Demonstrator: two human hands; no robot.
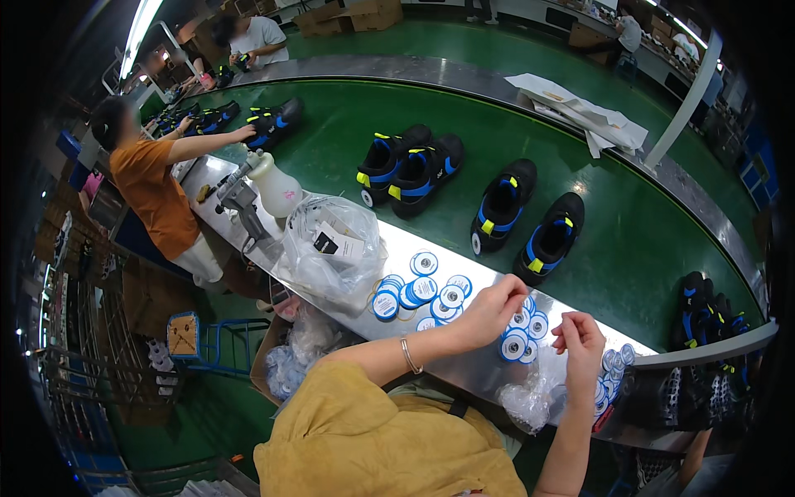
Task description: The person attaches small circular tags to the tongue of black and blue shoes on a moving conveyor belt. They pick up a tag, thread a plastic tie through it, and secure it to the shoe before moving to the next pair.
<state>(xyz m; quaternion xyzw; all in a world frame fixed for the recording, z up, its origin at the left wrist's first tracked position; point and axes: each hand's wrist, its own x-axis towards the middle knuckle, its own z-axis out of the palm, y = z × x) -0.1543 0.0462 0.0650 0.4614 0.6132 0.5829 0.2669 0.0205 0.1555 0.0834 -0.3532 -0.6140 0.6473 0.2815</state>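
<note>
My left hand [489, 312], with a bracelet at the wrist, hovers over the metal ledge, its fingertips pinched together. My right hand [581, 338] is raised a little to the right, its fingers curled in with thumb and forefinger close together. What either hand holds, if anything, is too small to make out. Between and below them lies a cluster of round blue-and-white tags [513, 343]. More round tags [423, 288] are spread to the left of my left hand. Beyond my hands, a black-and-blue shoe [553, 235] with yellow tabs stands on the green belt.
Another shoe [504, 207] has a round tag at its heel; a further pair [411, 170] stands left. A clear plastic bag [331, 248], a white bottle [276, 184] and crumpled plastic [527, 399] lie along the ledge. A co-worker in orange [157, 195] reaches for a shoe.
</note>
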